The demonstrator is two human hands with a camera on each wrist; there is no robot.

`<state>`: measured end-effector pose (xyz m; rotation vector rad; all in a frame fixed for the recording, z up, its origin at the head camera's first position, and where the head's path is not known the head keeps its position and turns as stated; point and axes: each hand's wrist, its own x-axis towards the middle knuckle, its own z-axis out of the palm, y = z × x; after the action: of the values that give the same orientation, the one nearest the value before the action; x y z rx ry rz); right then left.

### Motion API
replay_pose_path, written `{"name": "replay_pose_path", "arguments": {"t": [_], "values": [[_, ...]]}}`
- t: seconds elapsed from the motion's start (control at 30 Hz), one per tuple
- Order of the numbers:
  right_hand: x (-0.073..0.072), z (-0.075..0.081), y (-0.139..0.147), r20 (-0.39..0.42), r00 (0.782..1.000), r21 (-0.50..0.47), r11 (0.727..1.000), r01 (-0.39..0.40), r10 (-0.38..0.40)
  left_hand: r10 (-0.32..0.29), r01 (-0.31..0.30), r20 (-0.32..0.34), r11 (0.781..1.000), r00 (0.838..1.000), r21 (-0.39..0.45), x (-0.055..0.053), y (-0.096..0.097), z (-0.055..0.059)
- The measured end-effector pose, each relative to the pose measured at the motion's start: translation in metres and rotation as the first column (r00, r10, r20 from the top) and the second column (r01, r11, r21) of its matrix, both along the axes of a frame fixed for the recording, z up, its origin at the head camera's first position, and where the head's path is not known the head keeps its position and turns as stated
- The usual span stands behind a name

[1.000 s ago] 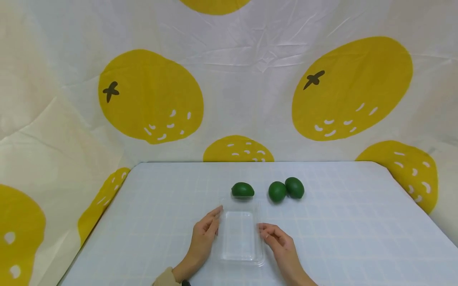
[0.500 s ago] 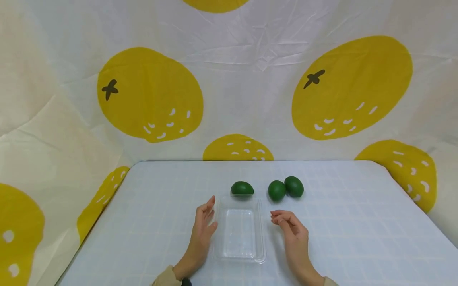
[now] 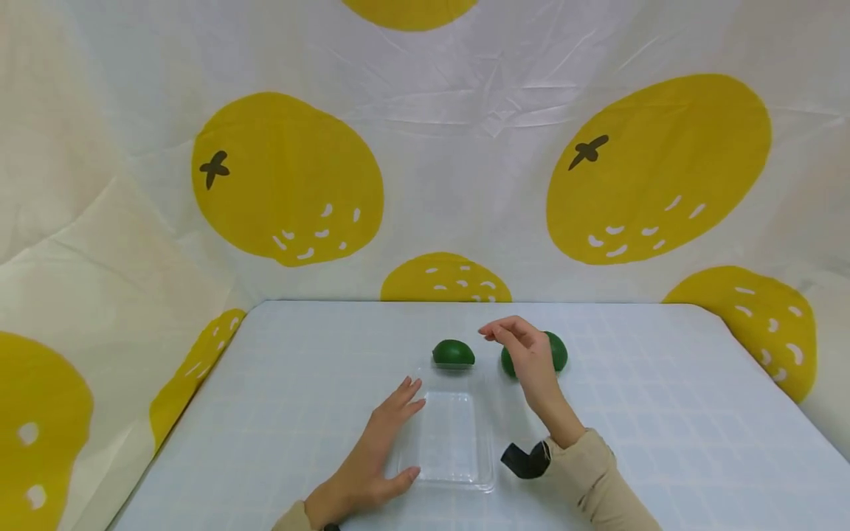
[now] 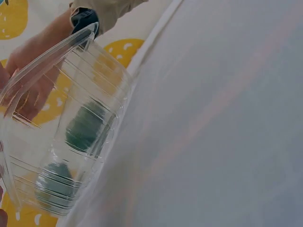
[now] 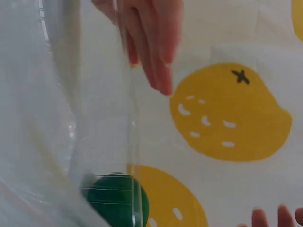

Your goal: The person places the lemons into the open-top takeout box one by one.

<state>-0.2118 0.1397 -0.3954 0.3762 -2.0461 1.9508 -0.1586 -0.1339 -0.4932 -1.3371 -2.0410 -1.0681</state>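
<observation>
A clear plastic container (image 3: 448, 435) stands on the table, its long sides running away from me. My left hand (image 3: 378, 442) is at its left side with fingers and thumb spread, fingertips overlapping the rim. Beyond the container's far edge lies a dark green lime (image 3: 454, 352). My right hand (image 3: 527, 358) is raised over the far right, fingers loosely bent and holding nothing. It partly covers two more limes, a nearer lime (image 3: 508, 363) and a farther lime (image 3: 558, 351). In the left wrist view, two limes show through the container wall (image 4: 71, 113).
A pale checked cloth covers the table (image 3: 664, 413), whose far edge meets a white curtain (image 3: 465, 184) printed with large yellow fruit. A black band (image 3: 526, 461) hangs at my right wrist, below the beige sleeve (image 3: 598, 472).
My right hand has left the container's right side and moved forward to the limes. My left hand has let go, drawn away, then spread its fingers over the left rim. The limes stay put.
</observation>
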Motion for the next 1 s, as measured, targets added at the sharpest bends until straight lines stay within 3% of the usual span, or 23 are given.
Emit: {"name": "replay_pose_path", "arguments": {"t": [0.1, 0.2, 0.3, 0.47, 0.57, 0.63, 0.73, 1.0], "values": [[-0.017, 0.001, -0.001, 0.087, 0.992, 0.055, 0.994, -0.098, 0.093, 0.007, -0.008, -0.009, 1.000, 1.000, -0.020, -0.001, 0.002, 0.000], [-0.032, -0.005, -0.002, 0.179, 0.969, 0.108, 0.976, -0.189, 0.168, 0.021, -0.020, 0.004, 0.999, 1.000, -0.048, 0.000, 0.003, 0.001], [-0.042, -0.013, -0.004, 0.265, 0.933, 0.156, 0.944, -0.291, 0.244, 0.039, -0.038, 0.008, 0.997, 0.999, -0.073, 0.000, 0.003, 0.001], [-0.048, -0.026, -0.008, 0.357, 0.855, 0.210, 0.860, -0.465, 0.375, 0.059, -0.058, 0.001, 0.994, 0.998, -0.088, 0.001, 0.001, 0.000], [-0.047, -0.031, -0.008, 0.392, 0.814, 0.208, 0.820, -0.533, 0.429, 0.061, -0.061, 0.000, 0.994, 0.998, -0.089, 0.000, 0.001, 0.000], [-0.047, -0.034, -0.008, 0.400, 0.800, 0.208, 0.806, -0.554, 0.447, 0.059, -0.059, -0.001, 0.994, 0.998, -0.088, 0.000, 0.001, 0.000], [-0.047, -0.036, -0.009, 0.385, 0.807, 0.226, 0.802, -0.553, 0.448, 0.056, -0.056, -0.001, 0.995, 0.998, -0.083, 0.000, 0.001, -0.001], [-0.048, -0.039, -0.009, 0.311, 0.891, 0.317, 0.848, -0.426, 0.332, 0.059, -0.055, 0.036, 0.994, 0.998, -0.091, 0.001, 0.002, 0.000]]}}
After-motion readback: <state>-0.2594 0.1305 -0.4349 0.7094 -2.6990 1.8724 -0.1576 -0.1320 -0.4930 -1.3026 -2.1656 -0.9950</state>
